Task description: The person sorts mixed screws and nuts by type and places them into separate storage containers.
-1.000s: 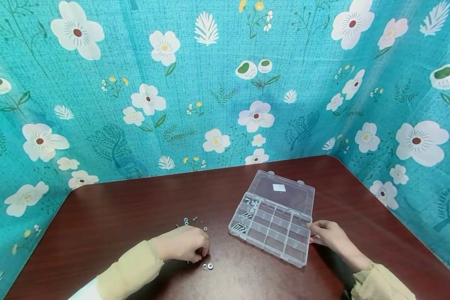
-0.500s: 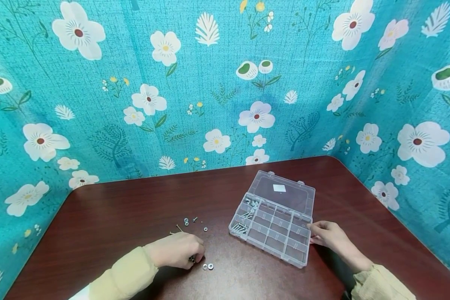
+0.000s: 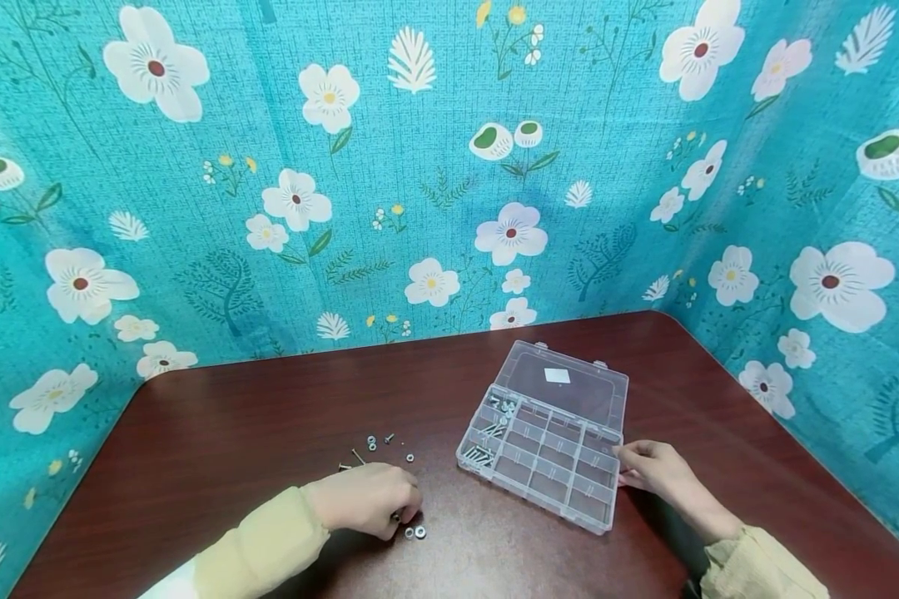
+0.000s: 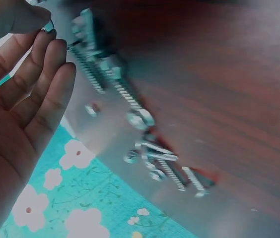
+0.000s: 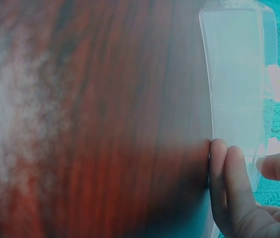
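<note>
My left hand [image 3: 367, 502] is low over the table, fingertips beside two nuts [image 3: 420, 532] lying in front. In the left wrist view, its thumb and fingertips pinch a small shiny metal piece [image 4: 49, 26], mostly hidden, perhaps a nut. Several screws [image 4: 127, 91] and nuts lie on the wood beyond these fingers. On the right side, my right hand [image 3: 655, 472] holds the side edge of a clear compartment box [image 3: 558, 484]. Its thumb is at the top edge and its fingers [image 5: 218, 163] lie along the outer wall. Screws [image 3: 479, 455] fill a front left compartment.
The box's clear lid [image 3: 569, 398] lies folded back with a white label [image 3: 558, 375]. Behind the left hand are loose screws [image 3: 357, 456], small nuts [image 3: 371, 441] and a single nut [image 3: 409, 457]. Flowered blue cloth [image 3: 389, 183] hangs behind the dark red table [image 3: 232, 433].
My left hand shifted left, uncovering screws behind it, then came back right toward the two front nuts. The right hand and the box have stayed put.
</note>
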The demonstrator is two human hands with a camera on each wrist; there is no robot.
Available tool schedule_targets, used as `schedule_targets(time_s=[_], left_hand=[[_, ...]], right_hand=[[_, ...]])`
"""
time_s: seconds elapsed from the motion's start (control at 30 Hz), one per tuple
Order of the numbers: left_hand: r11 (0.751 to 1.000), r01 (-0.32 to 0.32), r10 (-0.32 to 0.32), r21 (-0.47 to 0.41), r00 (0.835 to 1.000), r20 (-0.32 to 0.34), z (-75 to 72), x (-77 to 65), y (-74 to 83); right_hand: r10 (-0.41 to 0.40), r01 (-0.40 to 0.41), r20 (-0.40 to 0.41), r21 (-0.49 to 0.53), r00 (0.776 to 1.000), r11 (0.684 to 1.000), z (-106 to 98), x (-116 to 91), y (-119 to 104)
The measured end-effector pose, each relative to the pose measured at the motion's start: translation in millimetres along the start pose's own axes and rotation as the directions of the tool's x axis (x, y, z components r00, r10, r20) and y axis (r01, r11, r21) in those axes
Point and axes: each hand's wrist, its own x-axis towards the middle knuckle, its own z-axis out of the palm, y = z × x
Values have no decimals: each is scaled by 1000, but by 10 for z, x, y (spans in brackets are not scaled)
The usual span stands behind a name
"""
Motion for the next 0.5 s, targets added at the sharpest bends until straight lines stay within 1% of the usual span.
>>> schedule_targets(time_s=[0.17,0.37,0.5], left_hand=[[995,-17,17,-98,1000,-3,-107,162,22],[978,-45,38,-201,998,-42,-226,401,18],[960,-29,6,-278,997,-83,-319,558,5]], right_hand=[[0,0,-1,-2,1000,1000,-5,3,1],[-23,23,10,28,1000,999,-5,-7,8],[-33,33,11,43,999,999,6,-4,13]])
